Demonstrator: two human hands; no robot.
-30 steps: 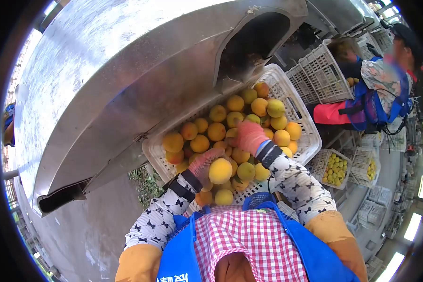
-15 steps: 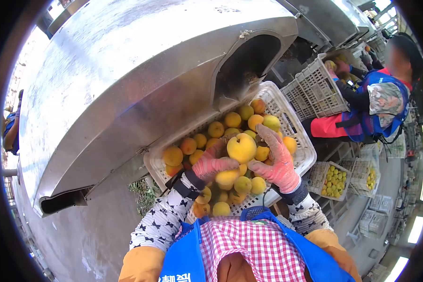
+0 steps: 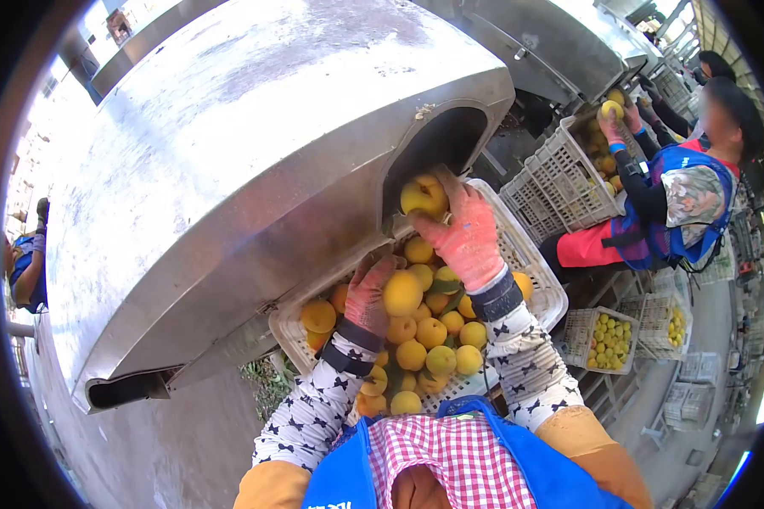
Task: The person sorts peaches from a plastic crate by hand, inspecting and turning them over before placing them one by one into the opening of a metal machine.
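My right hand (image 3: 469,239), in a worn pink glove, grips a yellow peach (image 3: 424,196) in front of the dark opening (image 3: 450,136) of a metal housing. Lower and to the left, my left hand (image 3: 368,295), gloved alike, curls around another yellow peach (image 3: 402,293) above the pile; some of its fingertips are hidden. Beneath both hands stands a white plastic crate (image 3: 554,299) holding several yellow and orange peaches (image 3: 431,332), with a few green leaves among them.
The big metal housing (image 3: 255,170) rises ahead and left of the crate. At the right, a co-worker (image 3: 688,187) in a blue vest holds a fruit over a second crate (image 3: 560,182). More fruit-filled crates (image 3: 607,339) stand farther right. Another person (image 3: 30,263) shows at the left edge.
My right hand has moved up and away from the crate's middle to the housing's opening with a peach. My left hand stays low over the pile. The co-worker has raised a fruit.
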